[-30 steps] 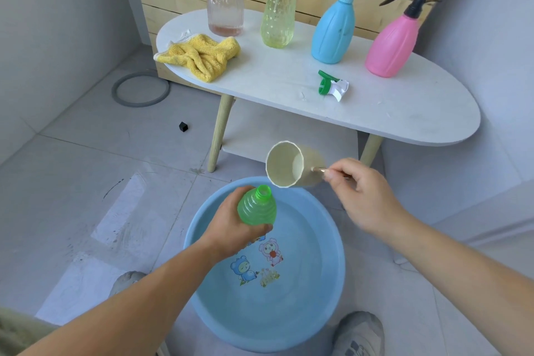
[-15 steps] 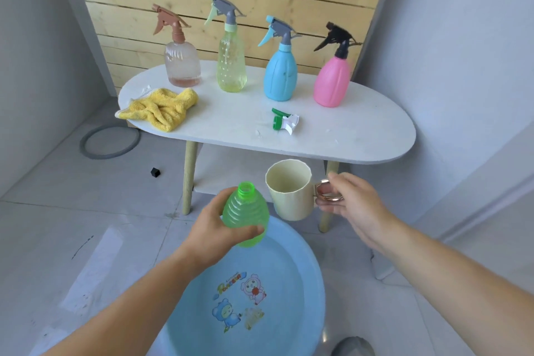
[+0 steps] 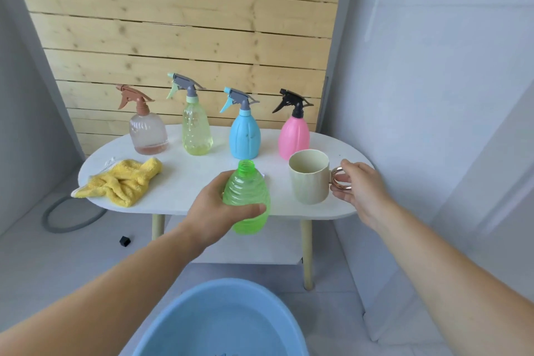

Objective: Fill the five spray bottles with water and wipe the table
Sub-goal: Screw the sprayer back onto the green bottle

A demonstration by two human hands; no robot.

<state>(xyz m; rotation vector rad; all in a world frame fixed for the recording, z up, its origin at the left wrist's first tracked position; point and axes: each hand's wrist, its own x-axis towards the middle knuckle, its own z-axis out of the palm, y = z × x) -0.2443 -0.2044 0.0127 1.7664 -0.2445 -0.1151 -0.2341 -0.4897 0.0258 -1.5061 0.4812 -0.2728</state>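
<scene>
Left hand [image 3: 215,208] grips uncapped ribbed green plastic bottle [image 3: 247,196], right hand [image 3: 359,186] pinches cream mug [image 3: 309,176] handle; both now raised from basin to white oval table [image 3: 196,179] level.

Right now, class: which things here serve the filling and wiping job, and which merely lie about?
Job: green bottle, cup, four capped spray bottles, yellow cloth, basin, table.
Lying about: grey ring, black block.

Four spray bottles lined up at the back of the table [image 3: 179,205], basin [image 3: 219,324] sitting on the floor in front

The cloth [image 3: 121,182] is lying at the table's left end, the mug [image 3: 309,176] is sitting toward the right end in front of the rightmost bottle [image 3: 294,136], and the uncapped bottle [image 3: 245,196] is hanging over the front edge between them.
</scene>
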